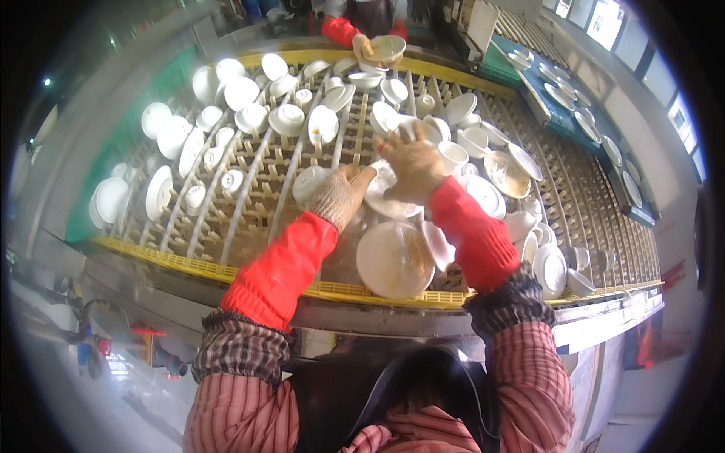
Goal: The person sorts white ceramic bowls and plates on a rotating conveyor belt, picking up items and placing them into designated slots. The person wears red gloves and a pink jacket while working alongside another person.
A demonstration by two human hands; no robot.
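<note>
My left hand, in a tan work glove, is closed with its fingertips at the edge of a white plate. Beside its wrist lies a white bowl, partly covered by the hand. My right hand, also gloved, is spread over the far side of that plate, among stacked bowls; its palm side is hidden. Nearer me, a large stained plate lies with a small dish leaning on it. Right of my right hand sits a brown-stained plate.
A slatted conveyor with upright pegs carries many white dishes, bordered by a yellow edge strip. Across it, a co-worker's gloved hands hold a bowl. A teal belt with plates runs at far right.
</note>
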